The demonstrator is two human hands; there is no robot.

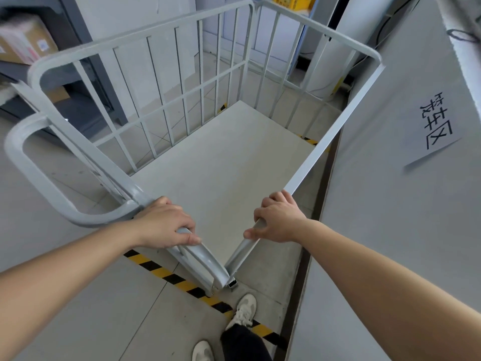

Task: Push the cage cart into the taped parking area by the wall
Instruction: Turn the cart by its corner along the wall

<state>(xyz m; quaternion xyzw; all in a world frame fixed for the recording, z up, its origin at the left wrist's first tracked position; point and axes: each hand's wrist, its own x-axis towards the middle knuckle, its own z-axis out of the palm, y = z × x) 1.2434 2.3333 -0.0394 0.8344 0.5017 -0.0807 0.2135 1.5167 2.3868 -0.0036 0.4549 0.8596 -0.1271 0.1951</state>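
Observation:
A grey metal cage cart (pixel 166 100) with barred sides and a pale empty deck stands in front of me, right beside the wall (pixel 390 204). My left hand (pixel 164 225) grips the cart's near top rail by the curved push handle. My right hand (pixel 279 221) grips the top rail of the wall-side panel near the same corner. Black-and-yellow floor tape (pixel 182 282) runs diagonally under the cart's near corner towards the wall. More of this tape (pixel 309 140) shows through the bars at the far side. A paper sign (pixel 437 121) hangs on the wall.
Dark metal shelving with cardboard boxes (pixel 23 43) stands at the left. A white cylindrical unit (pixel 338 48) and cables stand at the far right corner. My feet in white shoes (pixel 243 311) are on the tape just behind the cart.

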